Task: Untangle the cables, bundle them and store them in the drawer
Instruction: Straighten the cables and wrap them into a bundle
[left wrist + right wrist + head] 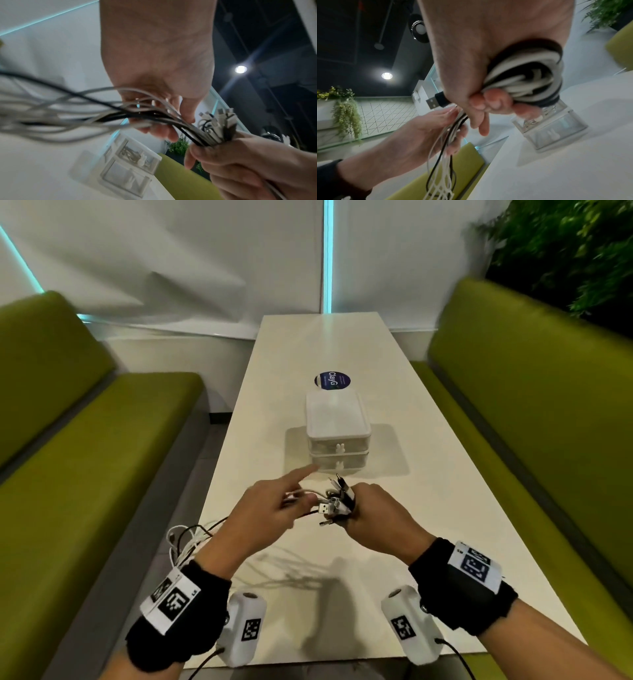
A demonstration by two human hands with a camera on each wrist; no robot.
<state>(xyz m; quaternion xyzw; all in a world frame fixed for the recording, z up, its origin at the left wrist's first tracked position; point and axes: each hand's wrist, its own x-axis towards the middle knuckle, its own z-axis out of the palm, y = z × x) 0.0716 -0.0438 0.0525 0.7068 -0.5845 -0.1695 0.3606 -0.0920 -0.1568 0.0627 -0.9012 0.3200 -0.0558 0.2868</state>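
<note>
Because the cables [522,75] are light, soft and springy, the right hand [376,515] grips the coil tight; the left hand [270,508] loosely guides the loose ends.

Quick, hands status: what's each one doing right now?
Left hand: fingers loosely curled round the loose cable strands, forefinger extended.
Right hand: fist gripping the coiled cable bundle.

Round blue sticker [332,380] on table [428,508] ahead of me reads "ClayG"; smaller print on it too small to read. My wrist bands [173,599] carry square coded markers, lettering unreadable.
</note>
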